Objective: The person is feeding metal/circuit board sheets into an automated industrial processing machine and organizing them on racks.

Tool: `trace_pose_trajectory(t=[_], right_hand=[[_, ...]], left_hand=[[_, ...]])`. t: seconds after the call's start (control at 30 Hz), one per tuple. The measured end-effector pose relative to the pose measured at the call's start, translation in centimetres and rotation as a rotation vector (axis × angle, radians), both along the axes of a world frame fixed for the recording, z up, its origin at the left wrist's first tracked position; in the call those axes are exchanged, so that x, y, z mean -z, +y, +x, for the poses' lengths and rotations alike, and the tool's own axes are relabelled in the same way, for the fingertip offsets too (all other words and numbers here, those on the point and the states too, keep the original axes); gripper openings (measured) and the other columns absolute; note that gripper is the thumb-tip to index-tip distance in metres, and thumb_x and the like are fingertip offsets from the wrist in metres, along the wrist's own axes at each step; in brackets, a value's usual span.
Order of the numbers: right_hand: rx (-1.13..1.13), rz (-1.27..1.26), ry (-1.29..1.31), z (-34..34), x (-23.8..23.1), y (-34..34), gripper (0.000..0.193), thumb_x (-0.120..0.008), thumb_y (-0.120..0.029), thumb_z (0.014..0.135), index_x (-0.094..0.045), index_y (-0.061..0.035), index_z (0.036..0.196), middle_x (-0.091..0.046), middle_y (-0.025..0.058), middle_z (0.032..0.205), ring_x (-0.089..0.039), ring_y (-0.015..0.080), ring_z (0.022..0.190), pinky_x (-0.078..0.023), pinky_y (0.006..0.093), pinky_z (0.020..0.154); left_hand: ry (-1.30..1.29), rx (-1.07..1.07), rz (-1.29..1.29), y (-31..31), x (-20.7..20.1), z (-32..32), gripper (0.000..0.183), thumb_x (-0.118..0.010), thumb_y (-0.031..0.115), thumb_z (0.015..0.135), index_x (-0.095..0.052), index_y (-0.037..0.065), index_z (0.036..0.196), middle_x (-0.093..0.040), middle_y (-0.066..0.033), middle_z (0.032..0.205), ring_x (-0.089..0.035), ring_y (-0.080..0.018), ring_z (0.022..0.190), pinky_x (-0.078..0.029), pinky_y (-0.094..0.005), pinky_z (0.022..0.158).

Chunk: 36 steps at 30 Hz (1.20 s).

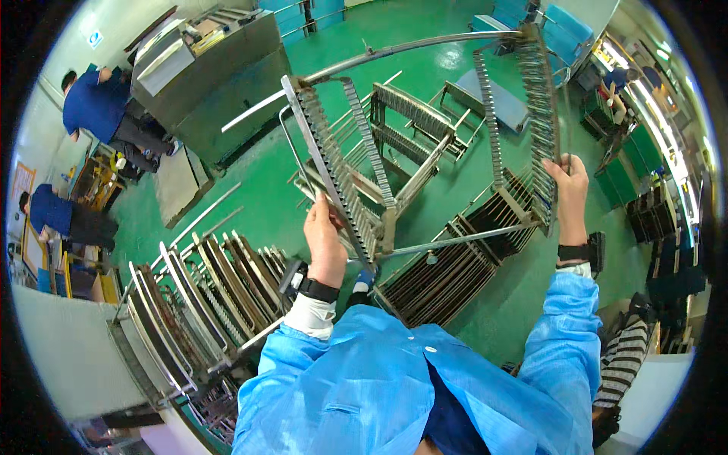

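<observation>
I hold a metal slotted rack up in front of me, with rows of teeth along both sides and round tubes joining them. My left hand is closed around its left toothed side, near the lower end. On the right toothed side, my right hand grips the outer edge with thumb and fingers. The rack is tilted and clear of the floor. Beneath its lower tube, a dark rack with many parallel bars stands on the floor. More slotted racks show through the frame.
A row of upright racks stands on a metal frame at my left. A big grey cabinet is at the far left, near a person in dark blue. Another person bends at the left. A striped sleeve shows at lower right.
</observation>
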State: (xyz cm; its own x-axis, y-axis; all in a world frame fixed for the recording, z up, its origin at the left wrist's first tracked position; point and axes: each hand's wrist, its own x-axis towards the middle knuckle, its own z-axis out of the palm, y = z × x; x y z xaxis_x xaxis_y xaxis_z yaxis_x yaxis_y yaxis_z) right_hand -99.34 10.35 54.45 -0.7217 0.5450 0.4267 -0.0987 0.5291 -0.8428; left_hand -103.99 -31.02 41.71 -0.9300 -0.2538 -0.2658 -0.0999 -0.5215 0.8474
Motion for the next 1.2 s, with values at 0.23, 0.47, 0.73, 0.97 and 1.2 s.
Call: trace_pose_trajectory(t=[0.23, 0.47, 0.73, 0.97, 1.2], right_hand=[[0.012, 0.168, -0.178, -14.7, 2.4, -3.1, 0.036, -0.080, -0.020, 0.063, -0.056, 0.0003, 0.080, -0.049, -0.0003, 0.067, -0.045, 0.0101, 0.062, -0.039, 0.0262, 0.057], [0.006, 0.183, -0.289, -25.2, 6.8, -4.1, 0.042, -0.083, -0.026, 0.058, -0.057, -0.0012, 0.081, -0.054, 0.0027, 0.067, -0.051, 0.0139, 0.062, -0.042, 0.0300, 0.058], [-0.018, 0.315, -0.503, -33.4, 7.1, -6.8, 0.045, -0.081, -0.032, 0.057, -0.060, -0.0054, 0.087, -0.056, 0.0032, 0.071, -0.057, 0.0191, 0.069, -0.044, 0.0340, 0.064], [-0.220, 0.272, -0.164, -35.9, 8.9, -7.3, 0.051, -0.075, -0.018, 0.066, -0.059, -0.0068, 0.112, -0.060, 0.0122, 0.112, -0.056, 0.0270, 0.106, -0.043, 0.0374, 0.092], [-0.301, 0.182, -0.373, -28.6, 12.6, -6.4, 0.028, -0.072, -0.018, 0.071, -0.067, -0.0060, 0.095, -0.063, 0.0123, 0.101, -0.058, 0.0294, 0.098, -0.045, 0.0366, 0.087]], left_hand=[[-0.169, 0.045, 0.206, 1.7, 3.7, -9.3, 0.037, -0.050, 0.037, 0.098, -0.044, 0.014, 0.068, -0.038, 0.0042, 0.059, -0.033, -0.0084, 0.051, -0.027, -0.0262, 0.048], [-0.285, 0.014, 0.175, 1.1, 6.4, -15.6, 0.035, -0.052, 0.040, 0.095, -0.048, 0.015, 0.071, -0.044, 0.0044, 0.060, -0.042, -0.0090, 0.050, -0.033, -0.0264, 0.048], [-0.318, 0.047, 0.284, 2.1, 10.1, -19.7, 0.036, -0.049, 0.040, 0.097, -0.049, 0.013, 0.073, -0.048, 0.0005, 0.065, -0.047, -0.0139, 0.059, -0.038, -0.0300, 0.054], [-0.441, 0.411, 0.307, 2.5, 16.3, -21.1, 0.031, -0.045, 0.031, 0.099, -0.049, 0.004, 0.085, -0.052, -0.0110, 0.079, -0.057, -0.0274, 0.072, -0.050, -0.0447, 0.065], [-0.533, 0.361, 0.183, 4.0, 19.8, -21.6, 0.029, -0.043, 0.030, 0.100, -0.047, 0.005, 0.086, -0.053, -0.0097, 0.074, -0.056, -0.0247, 0.062, -0.051, -0.0414, 0.057]])
